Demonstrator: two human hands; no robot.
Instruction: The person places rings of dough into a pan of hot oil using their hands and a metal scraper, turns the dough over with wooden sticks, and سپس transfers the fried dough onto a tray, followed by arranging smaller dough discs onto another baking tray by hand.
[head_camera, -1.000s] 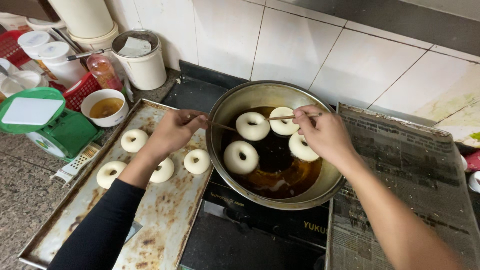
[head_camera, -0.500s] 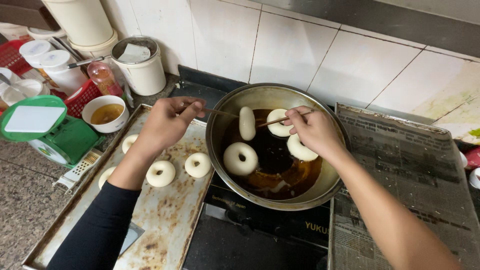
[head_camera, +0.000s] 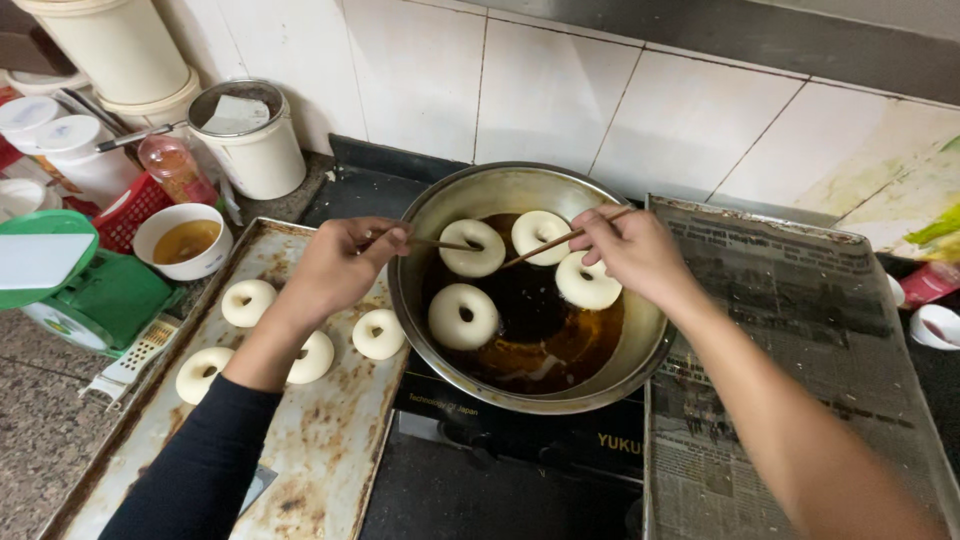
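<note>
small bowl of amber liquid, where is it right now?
In the head view the small white bowl sits at left, off the baking tray's far-left corner, between the green scale and the white lidded tub.

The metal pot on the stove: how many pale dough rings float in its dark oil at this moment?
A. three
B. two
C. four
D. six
C: in the metal pot, four dough rings lie on the dark oil, two at the back near the stick tips and two nearer the front; the other rings rest on the baking tray to the left.
</note>
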